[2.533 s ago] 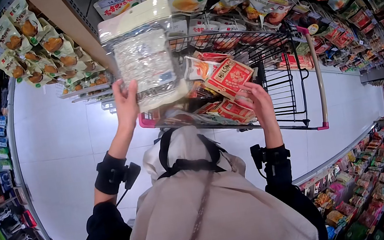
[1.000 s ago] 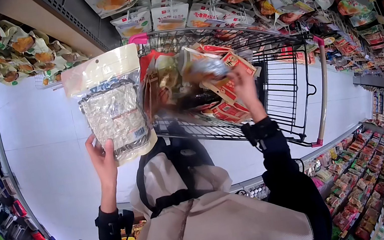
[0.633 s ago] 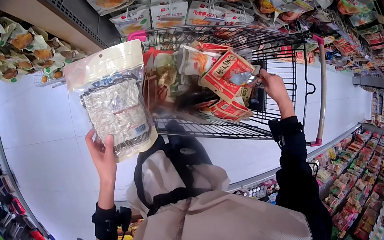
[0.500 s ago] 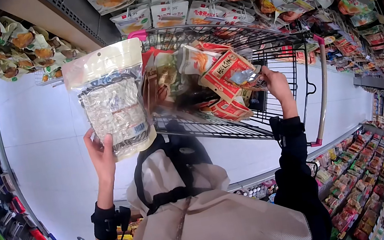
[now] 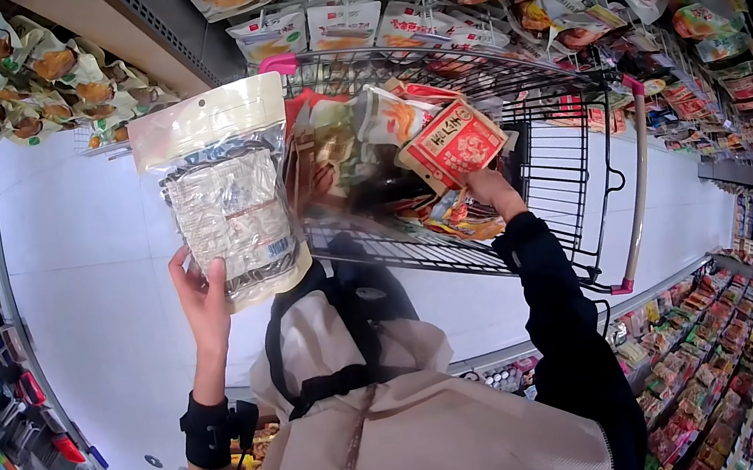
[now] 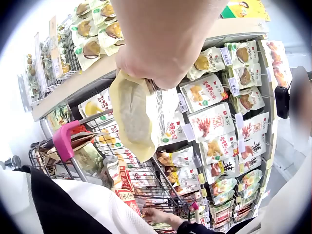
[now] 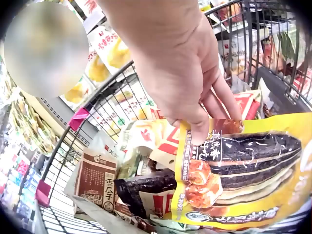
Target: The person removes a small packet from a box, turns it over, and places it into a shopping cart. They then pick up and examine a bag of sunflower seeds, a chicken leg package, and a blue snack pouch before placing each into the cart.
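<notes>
My left hand [image 5: 204, 299] grips the lower left edge of a cream-edged pouch [image 5: 230, 195], thumb on its clear front. A silvery, printed inner pack shows through. This pouch hangs beside the cart's left end, and the left wrist view shows its pale bottom edge. Inside the cart, my right hand [image 5: 496, 191] pinches the edge of a yellow bag of sunflower seeds [image 7: 234, 170] between thumb and fingers. Just above that hand in the head view lies a red packet [image 5: 456, 142]. A brown packet [image 7: 96, 180] and a black one lie near the seeds.
The wire shopping cart [image 5: 578, 191] has a handle [image 5: 633, 192] at its right end. Hanging pouches [image 5: 346, 21] crowd the shelf behind it. At upper left hangs another cluster of pouches [image 5: 47, 81]. Shelves of packets [image 5: 716, 357] line the lower right.
My right hand has left a small shiny packet, moved left and down within the cart, and taken hold of the sunflower seed bag. The left hand keeps its pouch in nearly the same place.
</notes>
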`<action>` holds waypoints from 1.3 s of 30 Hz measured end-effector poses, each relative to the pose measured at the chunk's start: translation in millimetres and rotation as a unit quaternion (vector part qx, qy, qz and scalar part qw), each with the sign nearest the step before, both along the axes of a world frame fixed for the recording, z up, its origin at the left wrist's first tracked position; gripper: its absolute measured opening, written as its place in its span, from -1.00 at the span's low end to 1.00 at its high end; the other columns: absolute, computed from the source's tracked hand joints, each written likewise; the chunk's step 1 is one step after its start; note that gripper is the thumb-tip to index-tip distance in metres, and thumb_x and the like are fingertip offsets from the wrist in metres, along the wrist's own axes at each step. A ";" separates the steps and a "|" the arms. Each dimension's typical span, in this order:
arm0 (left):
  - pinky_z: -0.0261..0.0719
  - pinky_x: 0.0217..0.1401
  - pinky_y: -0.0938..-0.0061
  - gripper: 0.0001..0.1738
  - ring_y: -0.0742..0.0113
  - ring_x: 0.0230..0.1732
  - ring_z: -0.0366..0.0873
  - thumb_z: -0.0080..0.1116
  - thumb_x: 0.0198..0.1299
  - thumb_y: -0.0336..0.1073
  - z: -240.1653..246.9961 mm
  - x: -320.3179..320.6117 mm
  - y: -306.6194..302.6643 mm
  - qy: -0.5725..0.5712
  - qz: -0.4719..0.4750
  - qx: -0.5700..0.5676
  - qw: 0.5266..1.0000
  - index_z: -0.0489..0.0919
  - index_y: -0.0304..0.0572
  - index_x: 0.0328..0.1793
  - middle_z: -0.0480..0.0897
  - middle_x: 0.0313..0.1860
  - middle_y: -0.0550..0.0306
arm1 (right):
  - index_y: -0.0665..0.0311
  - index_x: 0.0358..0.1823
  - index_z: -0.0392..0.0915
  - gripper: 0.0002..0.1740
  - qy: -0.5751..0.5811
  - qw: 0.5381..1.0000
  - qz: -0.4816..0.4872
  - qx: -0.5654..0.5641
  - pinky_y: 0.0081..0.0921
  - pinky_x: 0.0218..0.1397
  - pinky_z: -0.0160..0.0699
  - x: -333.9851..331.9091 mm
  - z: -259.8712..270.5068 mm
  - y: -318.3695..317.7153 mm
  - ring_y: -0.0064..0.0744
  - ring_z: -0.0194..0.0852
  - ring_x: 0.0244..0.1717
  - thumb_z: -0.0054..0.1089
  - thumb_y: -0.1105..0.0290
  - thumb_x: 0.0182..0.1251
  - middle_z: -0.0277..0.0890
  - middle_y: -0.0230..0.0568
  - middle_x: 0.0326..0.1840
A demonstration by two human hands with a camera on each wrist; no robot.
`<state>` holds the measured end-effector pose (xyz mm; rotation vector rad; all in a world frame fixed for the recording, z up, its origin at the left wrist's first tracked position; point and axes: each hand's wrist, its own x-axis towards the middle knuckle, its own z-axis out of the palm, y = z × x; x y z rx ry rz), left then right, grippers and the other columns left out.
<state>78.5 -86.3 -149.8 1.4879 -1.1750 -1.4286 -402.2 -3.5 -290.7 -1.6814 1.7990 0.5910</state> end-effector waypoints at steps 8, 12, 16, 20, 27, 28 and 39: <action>0.40 -0.07 0.55 -0.48 0.37 -0.09 0.43 0.03 0.19 -0.35 -5.2 3.0 0.7 -0.019 0.009 -0.007 1.000 0.08 -0.28 0.19 0.47 -0.05 -0.07 | 0.24 -0.19 0.40 -0.74 -0.005 0.994 -0.110 -0.020 -0.20 -0.17 0.42 7.0 2.5 -3.0 -0.01 0.48 -0.20 -0.03 0.26 0.15 0.49 0.05 -0.27; 0.42 -0.15 0.58 -0.46 0.40 -0.13 0.44 0.06 0.18 -0.31 -6.1 -1.9 -2.7 -0.011 -0.001 0.010 1.000 0.09 -0.28 0.18 0.47 -0.07 -0.07 | 0.31 -0.11 0.38 -0.73 -0.245 0.912 -0.279 -0.172 -0.46 -0.24 0.45 54.9 38.9 -17.3 -0.29 0.52 -0.28 0.04 0.35 0.18 0.52 -0.15 -0.32; 0.44 -0.24 0.61 -0.44 0.43 -0.21 0.46 0.10 0.15 -0.25 -10.9 -19.6 -5.8 -0.010 -0.026 -0.002 1.000 0.12 -0.27 0.17 0.51 -0.14 -0.03 | 0.29 -0.03 0.35 -0.70 -0.586 0.737 -0.331 -0.059 -0.57 -0.17 0.44 128.1 71.9 -34.8 -0.50 0.46 -0.22 0.05 0.39 0.23 0.48 -0.29 -0.23; 0.42 -0.33 0.63 -0.44 0.46 -0.31 0.46 0.12 0.13 -0.25 -9.3 -39.3 -10.5 -0.014 -0.077 -0.015 0.997 0.13 -0.27 0.16 0.54 -0.19 -0.03 | 0.29 0.13 0.17 -0.52 -0.685 0.670 -0.256 -0.128 -0.53 0.02 0.38 189.8 83.0 -43.3 -0.46 0.35 0.00 0.10 0.47 0.19 0.35 -0.23 0.01; 0.46 -0.29 0.56 -0.47 0.44 -0.28 0.51 0.15 0.11 -0.28 -6.4 -78.5 -15.4 0.025 -0.155 -0.085 0.984 0.17 -0.29 0.10 0.58 -0.26 -0.01 | 0.40 0.18 0.14 -0.27 -0.661 0.617 -0.402 -0.143 -0.50 0.08 0.32 208.4 121.2 -43.0 -0.45 0.32 0.02 0.32 0.35 0.00 0.36 -0.17 0.04; 0.47 -0.31 0.54 -0.49 0.43 -0.30 0.53 0.15 0.11 -0.27 -7.8 -80.1 -17.3 0.021 -0.170 -0.070 0.983 0.18 -0.29 0.09 0.59 -0.28 -0.01 | 0.38 0.19 0.13 -0.27 -0.638 0.639 -0.407 -0.140 -0.49 0.07 0.34 205.3 123.8 -41.2 -0.44 0.33 0.01 0.31 0.37 0.00 0.36 -0.18 0.04; 0.48 -0.20 0.53 -0.49 0.35 -0.15 0.49 0.17 0.06 -0.24 -30.7 -75.7 -40.0 -0.056 -0.229 -0.135 0.962 0.26 -0.23 0.10 0.51 -0.10 -0.01 | 0.52 0.08 0.24 -0.24 -0.459 0.709 -0.485 -0.229 -0.49 -0.03 0.41 163.9 111.5 -41.3 -0.34 0.45 -0.10 0.38 0.25 -0.12 0.45 -0.05 -0.08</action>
